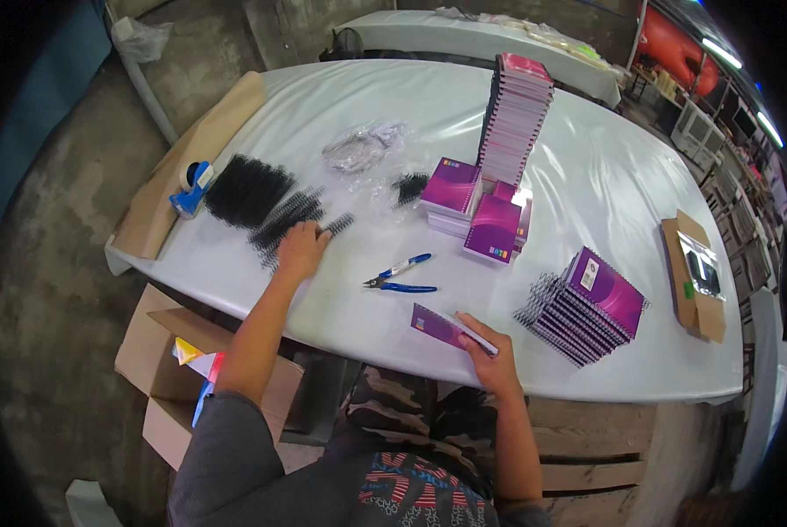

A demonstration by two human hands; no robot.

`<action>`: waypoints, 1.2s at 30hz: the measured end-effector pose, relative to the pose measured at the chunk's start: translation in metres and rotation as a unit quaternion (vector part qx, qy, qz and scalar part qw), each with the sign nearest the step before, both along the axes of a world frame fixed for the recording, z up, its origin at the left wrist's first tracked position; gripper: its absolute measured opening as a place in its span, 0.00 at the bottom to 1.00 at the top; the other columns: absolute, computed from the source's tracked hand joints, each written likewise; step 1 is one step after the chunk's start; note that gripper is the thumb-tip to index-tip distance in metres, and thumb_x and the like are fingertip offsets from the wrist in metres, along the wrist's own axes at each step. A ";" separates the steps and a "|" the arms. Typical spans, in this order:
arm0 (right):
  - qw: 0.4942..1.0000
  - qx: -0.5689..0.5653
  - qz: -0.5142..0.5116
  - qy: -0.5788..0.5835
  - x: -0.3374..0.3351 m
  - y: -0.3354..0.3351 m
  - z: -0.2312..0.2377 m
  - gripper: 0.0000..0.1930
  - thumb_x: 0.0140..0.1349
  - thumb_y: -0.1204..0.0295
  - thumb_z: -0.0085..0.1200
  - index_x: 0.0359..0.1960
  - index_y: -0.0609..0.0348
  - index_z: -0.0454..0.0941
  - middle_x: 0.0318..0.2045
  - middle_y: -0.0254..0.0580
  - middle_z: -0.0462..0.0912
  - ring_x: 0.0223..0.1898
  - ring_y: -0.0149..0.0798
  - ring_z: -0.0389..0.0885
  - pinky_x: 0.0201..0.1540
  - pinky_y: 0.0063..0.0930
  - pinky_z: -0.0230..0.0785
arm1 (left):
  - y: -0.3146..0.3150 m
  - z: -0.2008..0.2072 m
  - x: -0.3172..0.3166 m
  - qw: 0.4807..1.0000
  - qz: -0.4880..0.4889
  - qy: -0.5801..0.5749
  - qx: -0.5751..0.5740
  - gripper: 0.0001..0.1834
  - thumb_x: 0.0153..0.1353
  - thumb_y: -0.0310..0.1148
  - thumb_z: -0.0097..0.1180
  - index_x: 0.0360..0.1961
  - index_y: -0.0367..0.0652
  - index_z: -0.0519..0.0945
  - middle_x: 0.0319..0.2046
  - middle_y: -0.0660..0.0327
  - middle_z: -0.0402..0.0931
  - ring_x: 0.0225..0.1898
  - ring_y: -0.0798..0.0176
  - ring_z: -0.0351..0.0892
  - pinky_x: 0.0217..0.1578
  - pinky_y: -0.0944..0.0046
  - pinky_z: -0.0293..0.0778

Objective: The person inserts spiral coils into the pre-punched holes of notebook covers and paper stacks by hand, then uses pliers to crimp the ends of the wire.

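Note:
My left hand (pixel 300 251) reaches to the loose black spiral binding coils (pixel 290 218), fingers bent and closed at the end of one coil (pixel 341 224). The fingertips are partly hidden. My right hand (pixel 492 357) grips a thin purple notebook (pixel 442 327) by its right end, tilted above the table's near edge. A denser bundle of black coils (pixel 248 191) lies just beyond my left hand. Between the hands rest blue-handled cutting pliers (pixel 402 286) and a slim blue-and-white tool (pixel 406 265). To the right sits a stack of purple notebooks (pixel 586 307) with coils sticking out.
A tall notebook stack (pixel 516 119) rises at the back, with shorter purple piles (pixel 451 186) before it. Clear plastic wrap (pixel 364 147), a blue tape dispenser (pixel 191 189) and brown cardboard (pixel 694 277) lie on the white-covered table (pixel 367 329). An open carton (pixel 161 422) stands below left.

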State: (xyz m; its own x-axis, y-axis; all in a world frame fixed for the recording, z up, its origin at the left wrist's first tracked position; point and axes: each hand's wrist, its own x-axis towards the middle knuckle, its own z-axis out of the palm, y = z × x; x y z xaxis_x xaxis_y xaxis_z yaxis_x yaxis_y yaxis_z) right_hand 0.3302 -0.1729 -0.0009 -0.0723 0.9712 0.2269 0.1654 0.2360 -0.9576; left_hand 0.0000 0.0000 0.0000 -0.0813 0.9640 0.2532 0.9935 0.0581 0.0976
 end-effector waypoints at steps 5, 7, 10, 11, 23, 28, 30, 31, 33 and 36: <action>0.999 0.030 0.017 0.028 -0.005 0.001 -0.012 0.16 0.56 0.80 0.52 0.48 0.60 0.77 0.36 0.45 0.82 0.34 0.32 0.79 0.42 0.23 0.68 | -0.016 0.015 0.007 0.985 -0.120 -0.087 0.088 0.16 0.57 0.44 0.52 0.37 0.42 0.78 0.34 0.56 0.75 0.38 0.52 0.74 0.40 0.55 0.67; 0.999 0.029 0.024 0.014 0.001 0.001 -0.008 0.15 0.56 0.80 0.52 0.47 0.60 0.77 0.37 0.46 0.82 0.35 0.32 0.79 0.43 0.23 0.68 | -0.012 0.017 0.002 0.987 -0.100 -0.004 0.122 0.15 0.57 0.44 0.52 0.35 0.42 0.78 0.34 0.58 0.76 0.39 0.52 0.74 0.39 0.56 0.68; 0.998 0.055 0.019 -0.005 0.005 0.005 -0.005 0.15 0.56 0.80 0.51 0.46 0.61 0.77 0.38 0.47 0.82 0.38 0.34 0.79 0.44 0.22 0.67 | -0.013 0.027 0.012 0.979 -0.105 0.016 0.174 0.14 0.58 0.39 0.50 0.40 0.44 0.77 0.33 0.55 0.76 0.39 0.49 0.74 0.38 0.54 0.68; 0.996 0.082 0.016 -0.014 0.005 0.006 -0.004 0.14 0.57 0.80 0.51 0.46 0.61 0.77 0.39 0.47 0.82 0.39 0.35 0.79 0.46 0.22 0.67 | -0.020 0.033 0.022 0.968 -0.166 -0.093 0.162 0.14 0.58 0.38 0.49 0.42 0.41 0.76 0.32 0.54 0.75 0.37 0.52 0.73 0.38 0.57 0.67; 0.998 -0.035 -0.013 0.053 0.002 0.001 -0.001 0.14 0.57 0.80 0.51 0.46 0.63 0.77 0.39 0.40 0.81 0.40 0.27 0.75 0.46 0.20 0.65 | -0.095 0.051 0.090 0.834 -0.320 -0.377 -0.245 0.19 0.65 0.44 0.43 0.26 0.40 0.73 0.21 0.68 0.63 0.25 0.72 0.59 0.28 0.70 0.59; 0.997 -0.040 -0.021 0.062 0.000 0.002 -0.001 0.14 0.57 0.80 0.52 0.46 0.63 0.77 0.39 0.39 0.81 0.40 0.26 0.75 0.46 0.19 0.65 | -0.092 0.040 0.087 0.802 -0.328 -0.424 -0.263 0.22 0.65 0.46 0.42 0.24 0.39 0.73 0.16 0.69 0.61 0.20 0.74 0.58 0.22 0.72 0.56; 0.996 -0.045 -0.011 0.070 0.000 0.001 0.000 0.14 0.57 0.81 0.52 0.46 0.63 0.77 0.39 0.40 0.81 0.40 0.27 0.76 0.47 0.19 0.66 | -0.088 0.041 0.088 0.783 -0.315 -0.448 -0.295 0.22 0.65 0.47 0.42 0.24 0.39 0.73 0.15 0.69 0.60 0.18 0.75 0.58 0.20 0.73 0.55; 0.996 -0.046 -0.012 0.070 0.000 0.001 -0.002 0.14 0.57 0.81 0.52 0.46 0.63 0.77 0.39 0.40 0.81 0.40 0.27 0.76 0.47 0.19 0.66 | -0.086 0.044 0.089 0.752 -0.264 -0.493 -0.349 0.22 0.65 0.47 0.42 0.24 0.39 0.73 0.14 0.69 0.60 0.17 0.76 0.58 0.19 0.74 0.53; 0.996 -0.036 0.001 0.076 0.002 0.003 -0.008 0.14 0.57 0.82 0.51 0.45 0.62 0.78 0.39 0.41 0.82 0.40 0.28 0.77 0.46 0.20 0.66 | -0.080 0.047 0.090 0.713 -0.211 -0.535 -0.400 0.23 0.65 0.48 0.42 0.24 0.39 0.73 0.12 0.69 0.60 0.16 0.77 0.58 0.17 0.75 0.52; 0.999 0.013 0.011 0.037 0.004 0.005 -0.011 0.14 0.56 0.82 0.51 0.45 0.61 0.78 0.39 0.43 0.82 0.40 0.30 0.78 0.46 0.20 0.67 | -0.071 0.048 0.090 0.634 -0.154 -0.598 -0.466 0.21 0.65 0.46 0.44 0.26 0.39 0.74 0.14 0.67 0.65 0.16 0.75 0.62 0.17 0.75 0.57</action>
